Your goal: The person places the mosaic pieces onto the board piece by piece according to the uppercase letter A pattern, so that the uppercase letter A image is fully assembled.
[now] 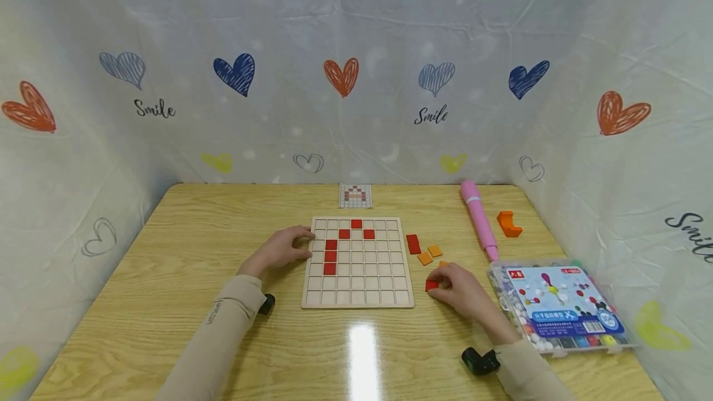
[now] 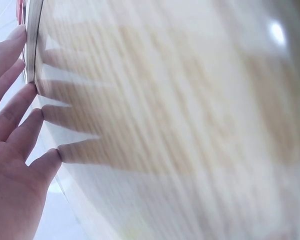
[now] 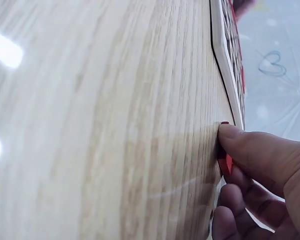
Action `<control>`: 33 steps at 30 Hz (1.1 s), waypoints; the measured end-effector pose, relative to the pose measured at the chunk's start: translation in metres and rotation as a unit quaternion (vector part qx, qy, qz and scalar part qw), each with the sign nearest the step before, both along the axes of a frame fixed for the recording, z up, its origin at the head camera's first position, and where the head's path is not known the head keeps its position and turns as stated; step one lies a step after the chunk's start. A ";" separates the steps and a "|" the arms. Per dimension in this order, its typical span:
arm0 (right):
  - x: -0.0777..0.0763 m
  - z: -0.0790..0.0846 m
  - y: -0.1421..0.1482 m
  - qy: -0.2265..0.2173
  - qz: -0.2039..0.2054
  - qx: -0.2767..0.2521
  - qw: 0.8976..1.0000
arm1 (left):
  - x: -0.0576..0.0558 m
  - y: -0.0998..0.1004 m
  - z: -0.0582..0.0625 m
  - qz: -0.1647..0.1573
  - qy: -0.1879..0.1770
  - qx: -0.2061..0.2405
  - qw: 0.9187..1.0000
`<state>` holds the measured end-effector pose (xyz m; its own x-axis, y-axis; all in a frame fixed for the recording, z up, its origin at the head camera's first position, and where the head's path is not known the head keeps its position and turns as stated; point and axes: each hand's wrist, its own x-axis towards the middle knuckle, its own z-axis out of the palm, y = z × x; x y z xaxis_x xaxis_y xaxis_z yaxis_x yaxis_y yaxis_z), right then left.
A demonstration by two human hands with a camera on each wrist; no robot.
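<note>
While the left hand (image 1: 283,248) lies with its fingers loosely extended against the left side of a square wooden board (image 1: 377,280), the right hand (image 1: 461,293) pinches a thin, flat red tile (image 3: 227,164) between thumb and fingers, just off the board's right side, near its closest corner to the person. Pale and smooth-rimmed, the board sits around the middle of the bench (image 1: 184,252), its face cut into a grid of shallow square cells. Six red squares (image 1: 330,256) fill cells there: one in the farthest row, two in the next, and three stacked down the second column from the left. Right of the board I see more flat red pieces (image 1: 413,244) lying together and some orange tiles (image 1: 425,258), one partly hidden by the right hand. A small card (image 1: 355,195) printed with a grid pattern lies at the bench's far edge. Toward the far right corner rest a smooth pink rod (image 1: 480,218), banded in white and tapering toward the person, and a notched orange block (image 1: 508,224). By the right edge sits a clear plastic box (image 1: 562,305) full of coloured beads and parts. Glossy, streaked wood grain covers the bench, mirroring the left fingers.
</note>
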<state>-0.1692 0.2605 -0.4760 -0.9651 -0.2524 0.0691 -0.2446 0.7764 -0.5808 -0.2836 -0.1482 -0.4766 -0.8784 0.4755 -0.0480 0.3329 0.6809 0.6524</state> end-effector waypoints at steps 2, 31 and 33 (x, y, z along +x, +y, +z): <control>-0.001 0.000 -0.001 0.000 0.001 0.001 1.000 | 0.000 0.000 0.000 0.002 -0.002 -0.002 1.000; -0.055 0.019 -0.042 -0.039 -0.061 -0.088 0.993 | 0.000 0.001 0.001 0.010 -0.012 -0.012 1.000; -0.062 0.019 -0.047 -0.044 -0.048 -0.086 0.994 | 0.000 0.001 0.001 0.007 -0.008 -0.013 1.000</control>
<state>-0.2307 0.2131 -0.4568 -0.9884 -0.1509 0.0176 -0.1169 0.6812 -0.7227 -0.2840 -0.1469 -0.4754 -0.8843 0.4610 -0.0740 0.3127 0.7025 0.6393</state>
